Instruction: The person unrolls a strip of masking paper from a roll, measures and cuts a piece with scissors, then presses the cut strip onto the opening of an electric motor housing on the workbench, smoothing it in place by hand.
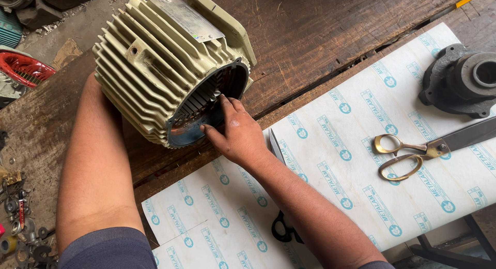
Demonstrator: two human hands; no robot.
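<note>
A pale green finned motor housing (155, 67) lies on its side on a worn wooden bench (320, 36), its open round end facing me. My right hand (235, 132) rests at that opening, fingers reaching into the slotted stator bore. My left forearm runs up along the housing's left side; the left hand is hidden behind the housing. A small pair of black-handled scissors (284, 230) lies under my right forearm on a white printed sheet of insulation paper (341, 160).
Large brass-handled shears (413, 150) lie on the paper at the right. A dark cast-iron end cover (465, 80) sits at the far right. Loose nuts, washers and small tools (18, 217) lie at the bench's left edge. A red part (23, 67) lies on the floor.
</note>
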